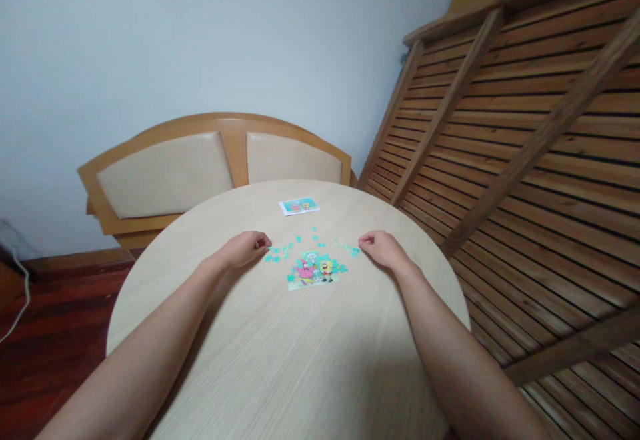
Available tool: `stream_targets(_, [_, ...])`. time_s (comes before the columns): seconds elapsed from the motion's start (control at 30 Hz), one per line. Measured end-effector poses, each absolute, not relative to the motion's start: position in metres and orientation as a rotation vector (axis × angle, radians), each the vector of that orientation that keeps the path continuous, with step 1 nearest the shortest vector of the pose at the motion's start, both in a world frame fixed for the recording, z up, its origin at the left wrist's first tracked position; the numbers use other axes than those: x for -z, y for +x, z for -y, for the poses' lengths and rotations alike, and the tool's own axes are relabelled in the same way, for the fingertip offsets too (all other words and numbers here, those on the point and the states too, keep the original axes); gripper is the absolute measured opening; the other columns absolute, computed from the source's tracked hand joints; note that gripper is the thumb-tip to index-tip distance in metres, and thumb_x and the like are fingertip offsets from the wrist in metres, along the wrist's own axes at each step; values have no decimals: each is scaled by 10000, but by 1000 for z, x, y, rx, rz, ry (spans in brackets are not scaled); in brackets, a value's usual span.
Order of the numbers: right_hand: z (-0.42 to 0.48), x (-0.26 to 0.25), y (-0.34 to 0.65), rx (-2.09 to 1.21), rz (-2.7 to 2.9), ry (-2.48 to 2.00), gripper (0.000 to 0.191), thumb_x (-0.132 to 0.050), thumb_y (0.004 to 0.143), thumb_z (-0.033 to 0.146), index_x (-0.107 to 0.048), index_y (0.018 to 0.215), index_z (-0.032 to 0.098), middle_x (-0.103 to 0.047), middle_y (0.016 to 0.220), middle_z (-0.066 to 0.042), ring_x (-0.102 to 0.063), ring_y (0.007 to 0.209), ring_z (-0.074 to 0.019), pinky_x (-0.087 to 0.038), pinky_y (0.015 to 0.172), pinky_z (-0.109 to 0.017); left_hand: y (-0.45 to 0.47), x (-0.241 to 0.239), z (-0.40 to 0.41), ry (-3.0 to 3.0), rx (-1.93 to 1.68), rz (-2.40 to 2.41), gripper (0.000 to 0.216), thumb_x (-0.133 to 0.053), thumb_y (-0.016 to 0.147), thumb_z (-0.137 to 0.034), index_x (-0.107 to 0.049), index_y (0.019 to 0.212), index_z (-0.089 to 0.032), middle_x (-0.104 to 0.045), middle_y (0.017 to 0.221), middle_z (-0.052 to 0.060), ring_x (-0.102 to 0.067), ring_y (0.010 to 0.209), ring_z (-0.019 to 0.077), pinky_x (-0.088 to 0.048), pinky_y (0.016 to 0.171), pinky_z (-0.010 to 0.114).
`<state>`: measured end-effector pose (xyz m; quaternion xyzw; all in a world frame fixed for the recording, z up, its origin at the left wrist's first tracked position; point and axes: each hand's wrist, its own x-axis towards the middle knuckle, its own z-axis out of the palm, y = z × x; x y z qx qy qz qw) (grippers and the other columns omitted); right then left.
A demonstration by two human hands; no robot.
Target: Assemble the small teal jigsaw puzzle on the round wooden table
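Note:
A partly joined cartoon jigsaw puzzle (313, 271) lies in the middle of a round pale wooden table (280, 360). Loose turquoise pieces (280, 253) are scattered just beyond it. My left hand (246, 248) rests on the table to the left of the puzzle, fingers curled, fingertips at a loose piece. To the right of the puzzle my right hand (379, 247) lies with its fingers pinched together, close to more loose pieces (350, 249). What either hand pinches is too small to see.
A small printed reference picture (299, 206) lies farther back on the table. Behind the table stands a wooden padded headboard (200, 167) against a pale wall. A slatted wooden frame (525, 147) leans at the right. A dark red wooden floor (55, 333) is at the left.

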<state>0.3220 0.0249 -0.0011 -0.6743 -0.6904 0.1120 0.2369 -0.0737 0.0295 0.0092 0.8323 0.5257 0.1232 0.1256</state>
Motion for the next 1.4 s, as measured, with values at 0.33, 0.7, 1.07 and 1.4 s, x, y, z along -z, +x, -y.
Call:
stream_targets(0.33, [-25, 4, 317, -402, 1955, -1784, 198, -663, 808, 338, -793, 858, 197, -778, 896, -77, -704, 820, -210, -494, 710, -270, -71, -5, -32, 2471, -365, -1536, 289, -524, 876, -337, -716, 1037, -193, -743, 960, 72, -662, 810, 201, -450, 700, 273])
stream_targets(0.7, [-22, 11, 303, -310, 2048, -1626, 242, -713, 803, 348, -781, 985, 203, -750, 1021, -96, -672, 973, -236, -496, 887, -326, -61, -7, -28, 2488, -380, -1503, 292, -528, 866, -336, -721, 1037, -200, -738, 997, 74, -655, 833, 196, -458, 695, 265])
stream_targets(1.07, [-13, 8, 272, -101, 2062, -1663, 350, -647, 872, 495, -751, 1099, 250, -661, 1150, -100, -568, 1060, -252, -439, 928, -377, -50, -11, -21, 2533, -455, -1418, 310, -515, 902, -393, -712, 1019, -184, -680, 1031, 93, -634, 853, 199, -477, 758, 289])
stream_targets(1.4, [-19, 12, 276, -201, 2170, -1502, 277, -574, 903, 197, -775, 1062, 303, -628, 1180, -66, -553, 1082, -228, -418, 1002, -391, -46, -8, -18, 2682, -573, -1211, 357, -539, 921, -428, -645, 1153, -178, -615, 1230, 129, -576, 1130, 259, -431, 1031, 395])
